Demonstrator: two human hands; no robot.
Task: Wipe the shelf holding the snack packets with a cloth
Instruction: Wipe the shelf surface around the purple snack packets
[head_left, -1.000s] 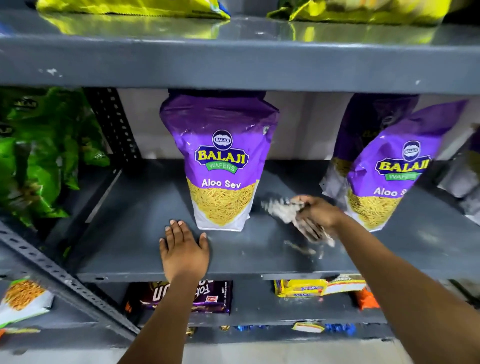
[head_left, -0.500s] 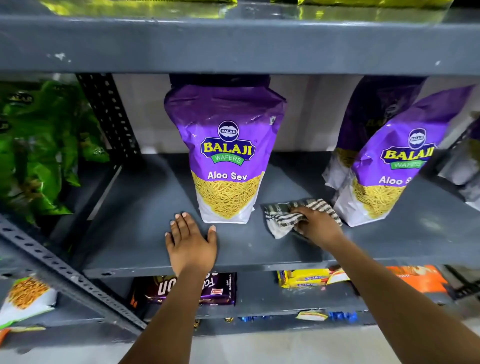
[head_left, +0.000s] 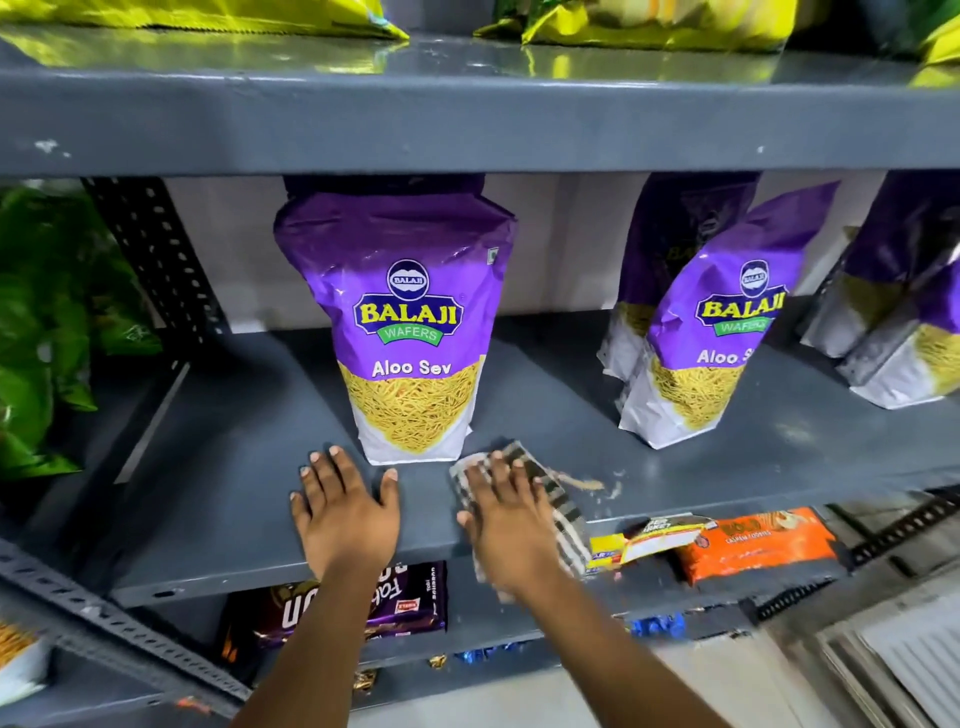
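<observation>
The grey metal shelf (head_left: 223, 467) is the middle level of a rack, with another grey board above it and a lower one under it. A perforated dark upright (head_left: 156, 254) stands at the back left, and a pale wall is behind the packets. On the shelf one purple Balaji Aloo Sev packet (head_left: 410, 332) stands upright near the middle. A second purple Aloo Sev packet (head_left: 711, 332) leans to the right side, with more purple packets behind and beside it. Green packets (head_left: 47, 322) fill the left bay, and yellow-green packets (head_left: 649, 21) lie on the top board. On the lower level there are a dark purple biscuit pack (head_left: 410, 603) and an orange pack (head_left: 753, 540).

The left hand (head_left: 345, 512) lies flat on the shelf, fingers spread, just in front of the middle packet, and it holds nothing. The right hand (head_left: 511, 519) is also flat with open fingers, and it presses the cloth (head_left: 558, 499) down on the front part of the shelf, just right of the middle packet.

The cloth is striped dark and pale, crumpled, and one end hangs over the front edge under the wrist. Some pale crumbs or dust (head_left: 587, 483) lie on the shelf just beside the cloth.
</observation>
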